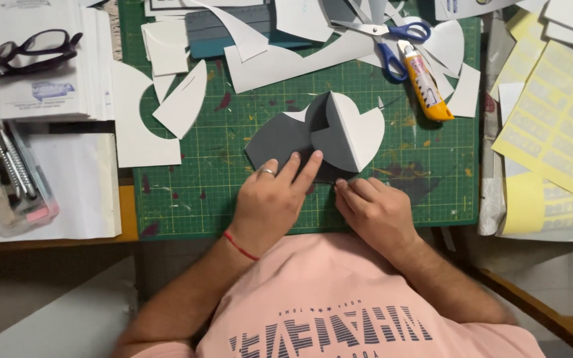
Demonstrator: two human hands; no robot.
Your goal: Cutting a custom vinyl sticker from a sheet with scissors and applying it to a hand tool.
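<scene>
A folded paper model (pixel 323 136) of grey and white rounded panels lies on the green cutting mat (pixel 233 126). My left hand (pixel 270 202), with a ring and a red wrist thread, presses two extended fingers flat on the grey panel's near edge. My right hand (pixel 373 209) rests beside it with curled fingertips touching the model's lower right edge. One white curved flap stands up from the middle of the model.
Blue-handled scissors (pixel 392 40) and a yellow-orange glue tube (pixel 424 83) lie at the mat's far right. White paper offcuts (pixel 180 103) are scattered on the mat. Glasses (pixel 28 50) sit on a paper stack at left, yellow sheets (pixel 552 126) at right, a clear tool box (pixel 8 179) at left.
</scene>
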